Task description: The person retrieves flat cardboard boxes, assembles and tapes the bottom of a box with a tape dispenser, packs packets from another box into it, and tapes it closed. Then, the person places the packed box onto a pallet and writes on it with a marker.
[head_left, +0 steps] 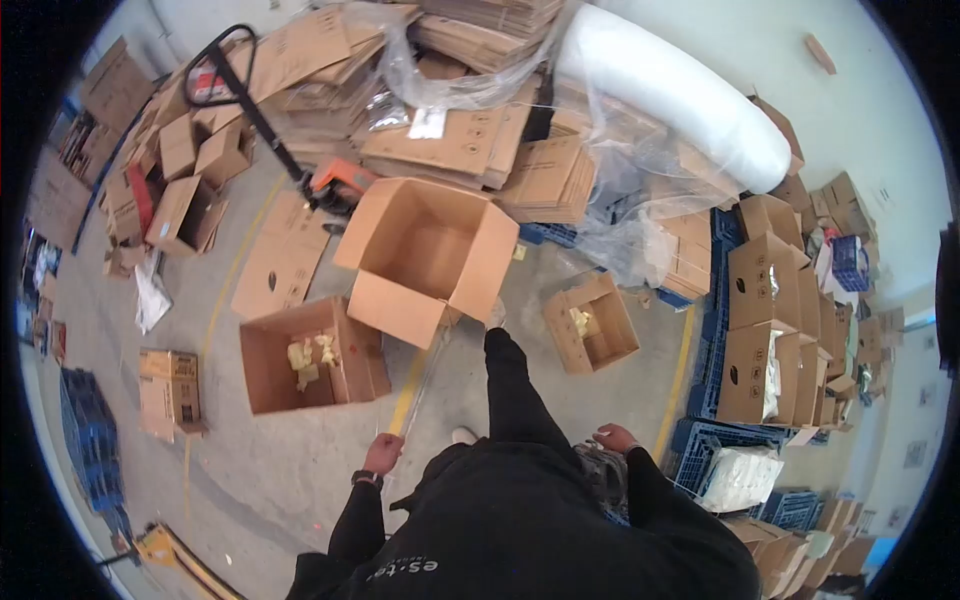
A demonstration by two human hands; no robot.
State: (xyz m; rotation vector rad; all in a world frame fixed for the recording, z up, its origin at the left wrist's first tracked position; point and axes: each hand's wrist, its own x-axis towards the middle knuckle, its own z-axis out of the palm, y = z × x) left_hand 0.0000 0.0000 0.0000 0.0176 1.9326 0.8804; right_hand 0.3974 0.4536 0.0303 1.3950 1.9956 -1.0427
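My left hand (383, 453), with a dark band at the wrist, hangs to the left of my body over the concrete floor. Its fingers are loosely bent and nothing shows in them. On the other side is my right hand (614, 437), fingers partly spread, above a greyish see-through bundle (603, 468); I cannot tell whether they touch. Ahead of my outstretched foot stands a large open cardboard box (415, 240). Left of it, another open box (310, 360) holds crumpled yellowish paper (303, 362). A smaller open box (592, 325) with similar paper lies to the right.
A pallet jack (335, 185) stands behind the large box, before stacked flattened cartons (450, 140). A white wrap roll (670, 95) leans over the stacks. Filled boxes (755, 370) line blue pallets (715, 310) at right. More blue pallets (90, 440) stand left.
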